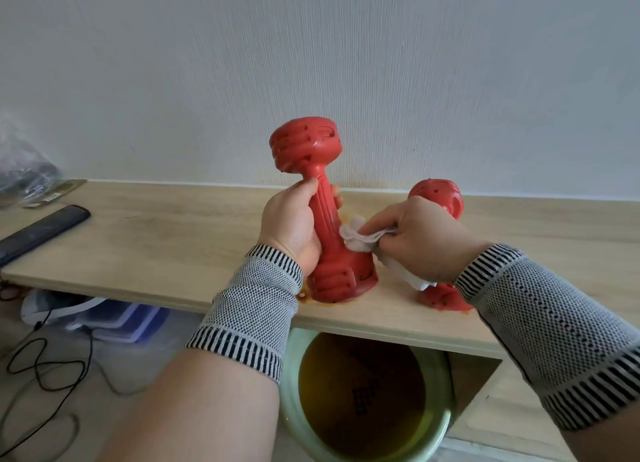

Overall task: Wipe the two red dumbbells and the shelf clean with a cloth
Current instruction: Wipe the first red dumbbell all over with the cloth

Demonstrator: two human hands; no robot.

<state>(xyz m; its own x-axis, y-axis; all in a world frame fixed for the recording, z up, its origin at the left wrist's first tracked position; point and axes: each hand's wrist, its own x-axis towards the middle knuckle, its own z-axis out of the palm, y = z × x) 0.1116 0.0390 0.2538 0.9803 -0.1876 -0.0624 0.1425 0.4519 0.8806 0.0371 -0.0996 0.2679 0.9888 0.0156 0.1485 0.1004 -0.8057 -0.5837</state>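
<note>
two hands, one dumbbell, one cloth

on the wooden shelf (156, 250), near its front edge, the left hand (291, 224) grips the handle of the first red dumbbell (320, 215), with fingers curled round the handle and the thumb on the near side. this dumbbell stands upright, a little tilted, and its lower head rests on the shelf. the right hand (420, 240) pinches a white cloth (360, 238) and presses it against the lower part of the same handle, just above the lower head. a loose end of the cloth hangs below the right hand. both wrists wear knitted grey bands with black stripes.

behind the right hand stands the second red dumbbell (441, 198), also on the shelf, just beside the first one; the hand and wrist hide its middle. orange-brown stains lie on the shelf around the bases of both dumbbells.

further left on the shelf lies a dark flat remote (45, 231), and beyond it a clear plastic bag (24, 167). under the shelf stands a pale green bucket (440, 437) with dark yellow liquid. black cables (52, 375) lie on the floor at left.
</note>
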